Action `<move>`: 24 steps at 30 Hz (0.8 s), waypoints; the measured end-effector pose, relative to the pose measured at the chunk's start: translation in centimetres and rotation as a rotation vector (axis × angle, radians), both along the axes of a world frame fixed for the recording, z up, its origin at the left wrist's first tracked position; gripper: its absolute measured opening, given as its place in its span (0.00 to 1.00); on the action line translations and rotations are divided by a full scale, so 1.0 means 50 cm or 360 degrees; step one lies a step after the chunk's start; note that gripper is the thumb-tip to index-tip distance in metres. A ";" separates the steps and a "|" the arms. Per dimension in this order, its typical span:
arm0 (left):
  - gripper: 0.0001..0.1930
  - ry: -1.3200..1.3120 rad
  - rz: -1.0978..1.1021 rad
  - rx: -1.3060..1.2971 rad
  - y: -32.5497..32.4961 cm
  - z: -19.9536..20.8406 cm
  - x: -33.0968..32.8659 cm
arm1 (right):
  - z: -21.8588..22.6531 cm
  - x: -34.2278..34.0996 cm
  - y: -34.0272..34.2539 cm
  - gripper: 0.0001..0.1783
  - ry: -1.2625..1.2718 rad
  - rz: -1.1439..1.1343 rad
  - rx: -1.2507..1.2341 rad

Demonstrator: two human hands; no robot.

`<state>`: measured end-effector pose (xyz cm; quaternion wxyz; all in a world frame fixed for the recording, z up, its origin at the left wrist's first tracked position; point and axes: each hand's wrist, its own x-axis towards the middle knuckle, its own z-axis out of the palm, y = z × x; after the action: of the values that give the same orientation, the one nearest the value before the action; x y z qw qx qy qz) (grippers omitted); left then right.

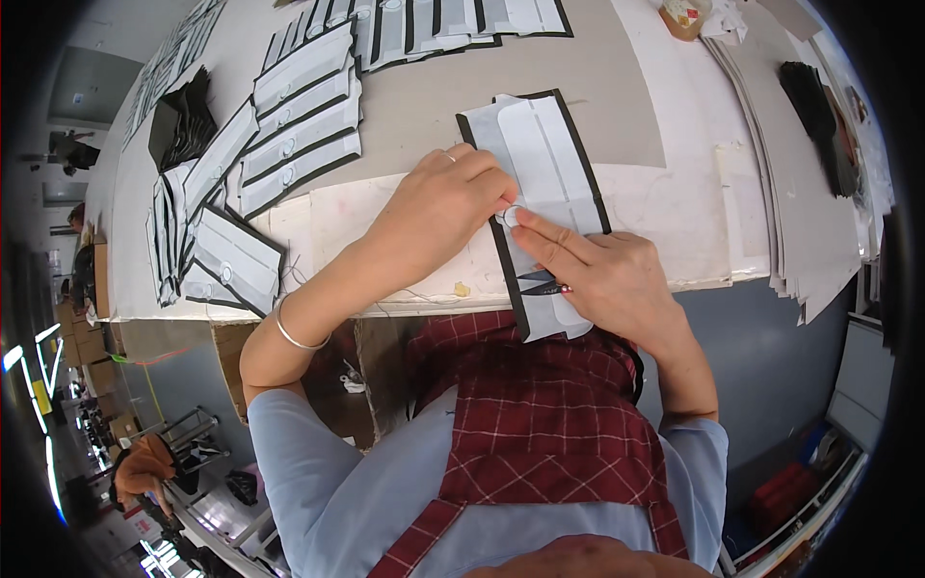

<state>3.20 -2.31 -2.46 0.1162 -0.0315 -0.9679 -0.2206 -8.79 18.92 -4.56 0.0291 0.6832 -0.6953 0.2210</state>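
A long white panel with black edging (551, 154) lies at the table's front edge, its near end reaching over it. On its left border sits a small round white disc (513, 216). My left hand (448, 197) is closed in a pinch at the disc's edge; whatever its fingertips hold is too small to make out. Index and middle fingers of my right hand (617, 275) press beside the disc from the right. Small pointed snips (544, 283) stick out from under that hand, tucked in its curled fingers, and their handles are hidden.
Similar panels with discs lie in overlapping rows (303, 120) at the left and far side. A dark folded stack (183, 120) stands beyond them. Large grey sheets (785, 183) are piled at the right, with a dark bundle (819, 125) on top. Loose threads (385, 306) lie near the front edge.
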 end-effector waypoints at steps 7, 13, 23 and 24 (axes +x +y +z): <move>0.05 0.0026 0.0066 0.0118 0.004 -0.013 -0.003 | 0.001 0.000 -0.001 0.30 -0.0041 -0.0001 -0.0027; 0.05 -0.0057 0.0188 0.0523 0.007 -0.012 0.005 | 0.006 0.000 0.000 0.29 -0.0035 -0.0005 -0.0017; 0.05 -0.0117 0.0237 0.0489 0.012 -0.007 0.001 | 0.006 -0.001 0.000 0.29 -0.0058 0.0001 -0.0043; 0.05 -0.0103 0.0200 0.0440 0.016 -0.007 0.002 | 0.006 0.000 0.001 0.29 -0.0057 0.0001 -0.0041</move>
<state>3.29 -1.52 -2.83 0.1018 0.0524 -0.9316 -0.3450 -8.81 18.95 -4.28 0.0255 0.6791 -0.6925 0.2422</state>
